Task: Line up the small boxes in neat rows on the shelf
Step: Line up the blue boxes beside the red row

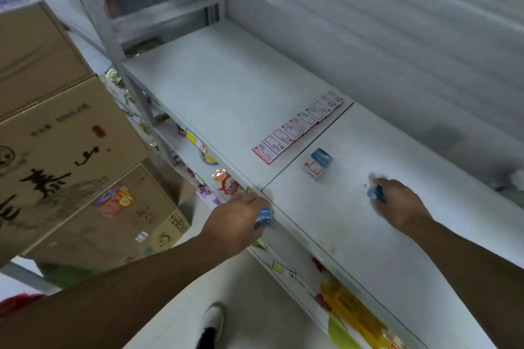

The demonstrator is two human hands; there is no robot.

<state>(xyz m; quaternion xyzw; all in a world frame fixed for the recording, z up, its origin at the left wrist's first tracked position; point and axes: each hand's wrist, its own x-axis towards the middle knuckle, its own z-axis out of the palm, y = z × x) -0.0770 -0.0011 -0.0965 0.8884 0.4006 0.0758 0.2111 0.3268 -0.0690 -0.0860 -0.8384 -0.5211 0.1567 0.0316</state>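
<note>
**Both hands loaded, row one built, row two barely started**

Left hand point(235, 224): fingers curled round a small blue box point(264, 217), held just off the front lip of the shelf point(215, 85), near the seam between the two shelf boards. Probably staged there as the next piece to feed in.

Right hand point(399, 201): fingers pinch another blue box point(376, 194) low over the right board; can't tell if it touches the surface. Motion blur, so box orientation in either hand is unreadable.

Ahead of the right hand, well apart from it: a pair point(317, 164) of boxes standing on the right board, touching each other, white-and-red one in front, blue one behind. Looks like the seed of a second row, so the right hand's box likely goes next to it.

Left of the seam: finished row point(297, 127) of white-and-red boxes, flat, face up, edge to edge or slightly overlapping. Row's long axis runs diagonally in view, near front end low-left, far end up-right toward the back wall, roughly parallel to the seam.

Cartons point(65, 150) stacked on the floor at left.
</note>
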